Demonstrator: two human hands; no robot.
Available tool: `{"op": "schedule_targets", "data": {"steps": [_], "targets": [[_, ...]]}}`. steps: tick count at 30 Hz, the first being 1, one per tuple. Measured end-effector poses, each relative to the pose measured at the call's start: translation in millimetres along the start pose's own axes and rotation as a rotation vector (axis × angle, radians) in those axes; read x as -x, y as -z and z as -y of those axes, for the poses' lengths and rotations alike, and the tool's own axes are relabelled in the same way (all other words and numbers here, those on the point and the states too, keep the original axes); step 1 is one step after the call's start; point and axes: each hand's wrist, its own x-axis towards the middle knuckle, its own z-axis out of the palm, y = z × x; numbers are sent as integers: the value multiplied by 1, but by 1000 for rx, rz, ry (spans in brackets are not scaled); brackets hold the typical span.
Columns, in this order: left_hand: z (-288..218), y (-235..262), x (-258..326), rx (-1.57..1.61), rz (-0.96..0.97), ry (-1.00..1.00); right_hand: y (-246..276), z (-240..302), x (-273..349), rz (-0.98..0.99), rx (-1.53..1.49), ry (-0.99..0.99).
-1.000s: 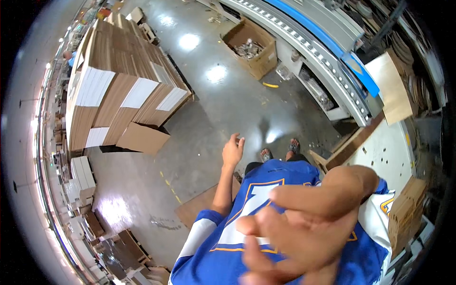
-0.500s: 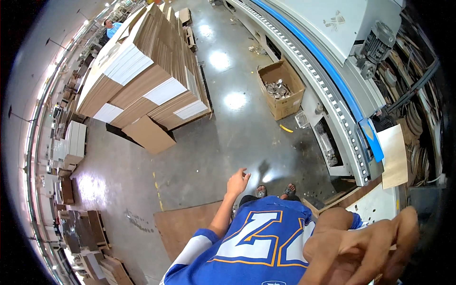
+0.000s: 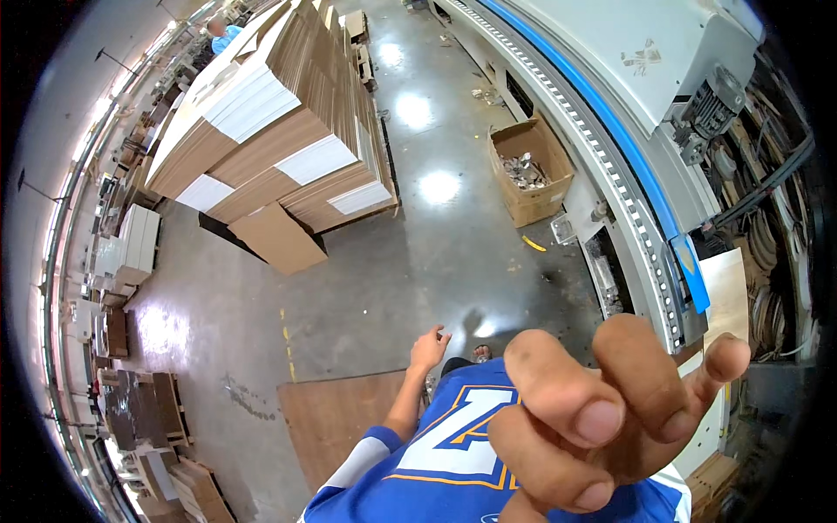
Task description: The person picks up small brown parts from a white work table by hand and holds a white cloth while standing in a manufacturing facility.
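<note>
My right hand (image 3: 623,414) looms large at the lower right, raised close to the camera. Its fingers are half bent and spread apart, and no object shows in them. It covers part of the blue jersey (image 3: 436,462) with white and orange trim that I wear. My left hand (image 3: 428,348) hangs over the floor in front of my body, small and farther off. The fingers there are loosely bent, the thumb side apart, and they hold nothing that I can see. Neither hand visibly touches a thing.
A tall stack of flat cardboard sheets (image 3: 235,166) stands far left. A long grey machine (image 3: 593,131) with a blue rail runs along the right. Beside it sits an open carton (image 3: 534,205) of scraps. A brown board (image 3: 340,418) lies on the floor. Another person (image 3: 225,37) is far back.
My right hand has swung up and left in the view, its fingers now pointing toward the camera. My left hand stays nearly in place, slightly lower. The scene has shifted a little to the right.
</note>
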Motion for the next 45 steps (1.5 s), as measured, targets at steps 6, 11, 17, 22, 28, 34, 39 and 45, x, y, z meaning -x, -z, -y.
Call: {"op": "schedule_targets", "data": {"steps": [6,11,17,22,28,34,39,45], "targets": [[-16,48,10,20,-22,26,2,-2,-54,-21,68,-77],[-1,70,4,65,-50,27,23,-16,-72,65,428,49],[20,83,-10,47,-39,17,49,-29,-104,190,803,234],[8,96,-30,-19,10,-59,84,5,-133,785,1213,-304],[-26,94,-71,-116,136,-114,114,28,-130,1044,1067,-511],[-69,83,-127,-208,141,-250,123,64,-178,1182,1000,-540],[-107,93,-167,-203,186,-219,122,114,-225,1224,1042,-418],[-136,115,-212,-182,209,-201,122,180,-284,1265,1030,-347]]}}
